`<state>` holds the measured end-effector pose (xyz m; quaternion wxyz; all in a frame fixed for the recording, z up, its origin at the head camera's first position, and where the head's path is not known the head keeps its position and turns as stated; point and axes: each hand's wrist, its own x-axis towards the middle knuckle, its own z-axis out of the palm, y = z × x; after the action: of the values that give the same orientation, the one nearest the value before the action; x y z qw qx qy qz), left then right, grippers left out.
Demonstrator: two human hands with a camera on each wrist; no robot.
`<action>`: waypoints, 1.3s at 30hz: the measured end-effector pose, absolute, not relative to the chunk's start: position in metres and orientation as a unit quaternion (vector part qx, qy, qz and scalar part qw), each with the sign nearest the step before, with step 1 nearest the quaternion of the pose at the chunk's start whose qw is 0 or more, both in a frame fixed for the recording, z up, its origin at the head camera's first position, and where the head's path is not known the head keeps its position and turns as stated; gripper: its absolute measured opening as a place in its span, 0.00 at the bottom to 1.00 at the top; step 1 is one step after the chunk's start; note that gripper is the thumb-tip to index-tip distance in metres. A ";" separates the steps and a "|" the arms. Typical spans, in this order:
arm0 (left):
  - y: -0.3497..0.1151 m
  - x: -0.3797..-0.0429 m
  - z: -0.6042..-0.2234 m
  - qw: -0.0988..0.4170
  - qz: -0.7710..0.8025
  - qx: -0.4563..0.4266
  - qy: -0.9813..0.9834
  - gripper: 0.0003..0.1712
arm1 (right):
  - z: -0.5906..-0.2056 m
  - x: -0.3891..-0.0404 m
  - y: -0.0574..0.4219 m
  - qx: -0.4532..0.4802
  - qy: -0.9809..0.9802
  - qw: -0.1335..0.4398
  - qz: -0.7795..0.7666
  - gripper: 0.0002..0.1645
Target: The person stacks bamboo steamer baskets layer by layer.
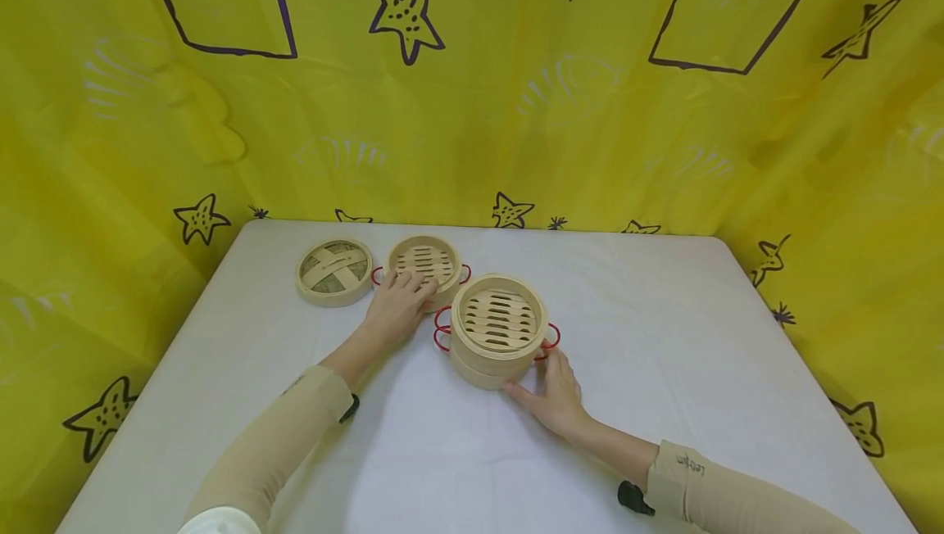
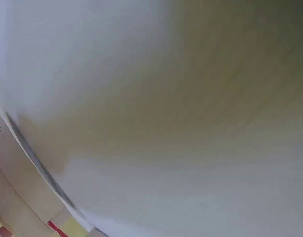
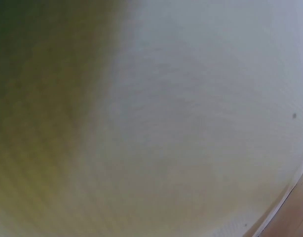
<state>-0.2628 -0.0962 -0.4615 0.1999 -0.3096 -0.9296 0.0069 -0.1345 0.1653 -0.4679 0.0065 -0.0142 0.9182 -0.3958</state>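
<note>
Near the middle of the table, in the head view, stands a stack of two round bamboo steamer baskets point(image 1: 490, 366) with red loop handles and a slatted floor. My right hand point(image 1: 556, 399) holds the stack's lower right side, thumb at the front and fingers by the red handles. Behind and to the left is a single bamboo steamer basket point(image 1: 423, 247), also red-handled. My left hand point(image 1: 398, 305) grips its near rim, fingers over the edge. Both wrist views are mostly blurred pale surface; a red strip point(image 2: 56, 228) shows low in the left one.
A round bamboo lid point(image 1: 333, 296) with a woven cross top lies left of the single basket. The white-covered table point(image 1: 664, 337) reaches back to a yellow patterned curtain point(image 1: 472, 124), which also hangs along both sides.
</note>
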 end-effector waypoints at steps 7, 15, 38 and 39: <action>-0.096 -0.264 -0.446 0.228 0.007 -0.320 -0.920 0.16 | -0.467 -0.135 0.165 -0.013 0.918 0.008 -0.397 0.47; -0.095 -0.263 -0.423 0.249 0.003 -0.309 -0.918 0.19 | -0.467 -0.135 0.165 -0.012 0.917 0.008 -0.398 0.47; -0.076 -0.238 -0.375 0.278 -0.020 -0.356 -0.892 0.14 | -0.467 -0.135 0.165 -0.004 0.918 0.016 -0.397 0.49; -0.074 -0.237 -0.374 0.276 -0.020 -0.359 -0.891 0.15 | -0.467 -0.135 0.165 -0.004 0.917 0.016 -0.398 0.49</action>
<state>-0.2365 -0.0739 -0.3738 0.2755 -0.3592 -0.8915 -0.0201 -0.1345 0.1650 -0.4669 0.0158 -0.0038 0.9172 -0.3980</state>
